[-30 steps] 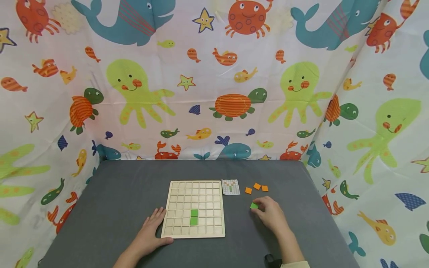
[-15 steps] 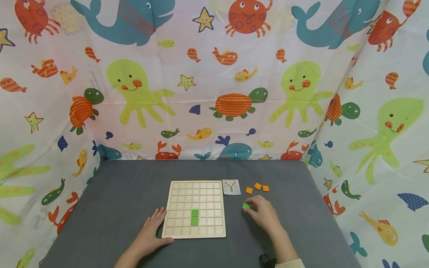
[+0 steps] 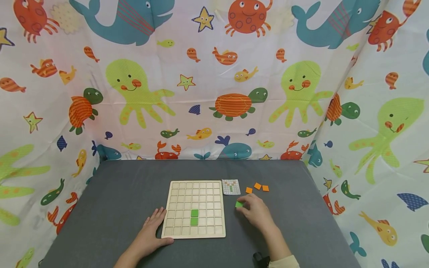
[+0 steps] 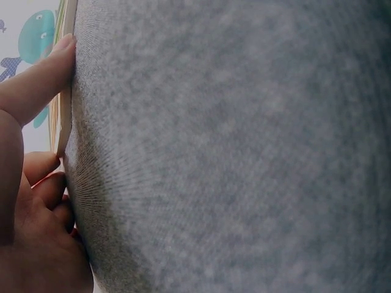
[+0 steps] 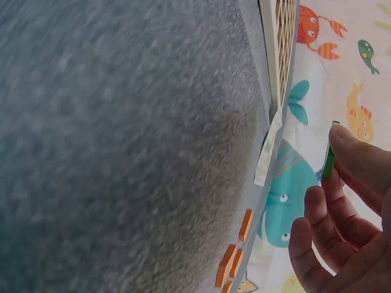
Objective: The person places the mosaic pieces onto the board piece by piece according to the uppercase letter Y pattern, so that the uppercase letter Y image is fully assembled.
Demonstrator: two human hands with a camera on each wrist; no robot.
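A light wooden grid board lies on the grey table with two green square tiles set one above the other in its lower middle. My left hand rests at the board's near left corner, fingers stretched along the left edge and thumb on the front edge. In the left wrist view the thumb touches the board's side. My right hand pinches another green tile between thumb and fingertips, raised over the table just right of the board. The other fingers of that hand are loosely bent.
A small pattern card with a printed coloured grid lies against the board's upper right side. Several orange tiles are scattered right of the card. A curtain printed with sea animals encloses the table at the back and sides.
My right hand has moved left toward the board, carrying the pinched green tile. The left hand and the board stay in place.
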